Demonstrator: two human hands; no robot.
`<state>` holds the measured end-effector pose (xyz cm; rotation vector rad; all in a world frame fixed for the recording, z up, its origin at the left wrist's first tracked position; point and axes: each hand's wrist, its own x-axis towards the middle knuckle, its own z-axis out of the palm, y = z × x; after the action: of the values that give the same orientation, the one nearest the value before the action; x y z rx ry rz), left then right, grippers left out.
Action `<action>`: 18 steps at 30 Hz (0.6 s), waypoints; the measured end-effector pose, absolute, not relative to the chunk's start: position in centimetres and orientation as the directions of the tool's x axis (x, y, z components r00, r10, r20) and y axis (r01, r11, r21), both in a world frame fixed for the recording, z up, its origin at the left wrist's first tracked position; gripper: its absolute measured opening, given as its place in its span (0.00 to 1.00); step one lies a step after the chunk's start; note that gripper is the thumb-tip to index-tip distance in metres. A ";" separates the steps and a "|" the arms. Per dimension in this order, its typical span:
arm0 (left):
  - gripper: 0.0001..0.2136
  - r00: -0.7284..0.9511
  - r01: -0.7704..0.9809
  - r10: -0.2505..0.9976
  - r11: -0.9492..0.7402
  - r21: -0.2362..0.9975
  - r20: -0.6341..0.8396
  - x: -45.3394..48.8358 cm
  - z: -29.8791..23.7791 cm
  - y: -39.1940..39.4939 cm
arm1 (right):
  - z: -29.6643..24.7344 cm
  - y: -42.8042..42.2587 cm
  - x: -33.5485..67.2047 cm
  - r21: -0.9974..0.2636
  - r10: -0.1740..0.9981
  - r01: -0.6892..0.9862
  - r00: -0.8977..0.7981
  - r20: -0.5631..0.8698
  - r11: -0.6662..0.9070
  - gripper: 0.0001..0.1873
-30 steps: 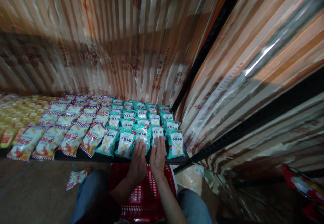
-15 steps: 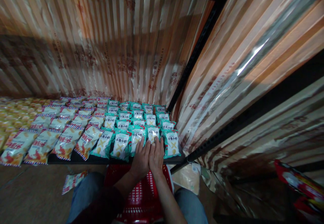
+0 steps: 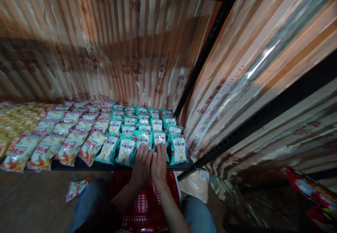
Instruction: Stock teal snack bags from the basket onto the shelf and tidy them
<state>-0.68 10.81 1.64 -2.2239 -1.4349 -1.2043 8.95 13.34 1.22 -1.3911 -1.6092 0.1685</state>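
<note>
Rows of teal snack bags (image 3: 126,148) lie on a low dark shelf (image 3: 105,165), with red-and-white striped snack bags (image 3: 71,147) to their left. My left hand (image 3: 141,166) lies flat, fingers stretched, on a front-row teal bag (image 3: 143,138). My right hand (image 3: 158,163) rests flat beside it on the neighbouring teal bag (image 3: 159,137). The two hands touch side by side. Another teal bag (image 3: 179,150) sits just right of them at the shelf's end.
A red plastic basket (image 3: 150,205) stands between my knees below the shelf. One striped bag (image 3: 77,187) lies on the floor at the left. Yellow packets (image 3: 10,120) fill the far left. Foil-striped panels and a black post (image 3: 200,60) close off the back and right.
My hands have drawn together until they touch, and slid slightly towards the shelf's front edge. The view has shifted a little to the right.
</note>
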 end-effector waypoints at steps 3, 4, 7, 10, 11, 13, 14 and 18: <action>0.22 0.129 0.879 0.665 -0.420 0.226 0.735 -1.8 3.0 10.5 | 1.5 13.4 8.4 -0.628 0.821 0.683 0.072 0.566 0.373 0.27; 0.22 0.109 0.898 0.684 -0.379 0.224 0.721 -2.2 3.6 10.8 | 1.6 13.6 8.2 -0.623 0.820 0.682 0.060 0.569 0.382 0.27; 0.22 0.033 0.948 0.722 -0.243 0.207 0.691 -3.5 5.3 12.4 | 2.5 14.6 7.6 -0.608 0.817 0.682 0.028 0.577 0.406 0.27; 0.21 -0.026 0.967 0.706 -0.162 0.197 0.708 -5.0 6.5 14.3 | 4.0 16.0 6.9 -0.595 0.826 0.681 -0.024 0.564 0.426 0.27; 0.20 -0.028 0.969 0.702 -0.157 0.193 0.711 -5.4 6.8 14.9 | 4.5 16.6 6.6 -0.590 0.830 0.680 -0.051 0.555 0.436 0.27; 0.19 -0.011 0.970 0.705 -0.164 0.177 0.709 -6.2 7.1 15.7 | 5.4 17.8 6.2 -0.580 0.838 0.678 -0.099 0.537 0.451 0.27; 0.19 0.007 0.970 0.711 -0.175 0.167 0.703 -6.5 7.1 16.0 | 5.7 18.4 6.0 -0.577 0.842 0.680 -0.110 0.528 0.451 0.27; 0.21 0.046 0.969 0.754 -0.193 0.154 0.655 -7.0 6.8 16.7 | 6.6 20.7 5.3 -0.570 0.848 0.702 -0.090 0.523 0.426 0.29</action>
<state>-7.03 16.72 6.83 -2.0006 -1.7419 -0.9070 5.34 20.69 6.58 -1.3251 -1.8382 0.2173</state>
